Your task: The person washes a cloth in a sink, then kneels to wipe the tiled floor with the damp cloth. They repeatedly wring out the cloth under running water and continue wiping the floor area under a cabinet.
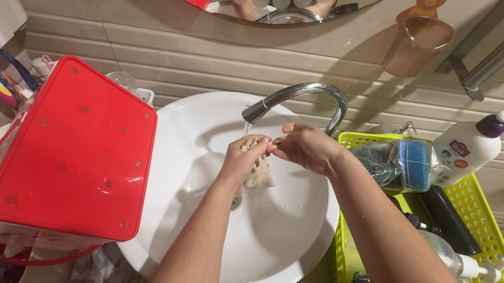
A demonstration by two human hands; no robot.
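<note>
Fingers [255, 151] on cloth [260, 171], beige, crumpled, wet

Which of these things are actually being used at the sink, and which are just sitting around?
In use:
left hand and right hand, both holding the small beige cloth
chrome tap
white basin

Lying about:
red-lidded box
yellow basket of bottles
white bottle with purple cap
brown cup on the wall
</note>
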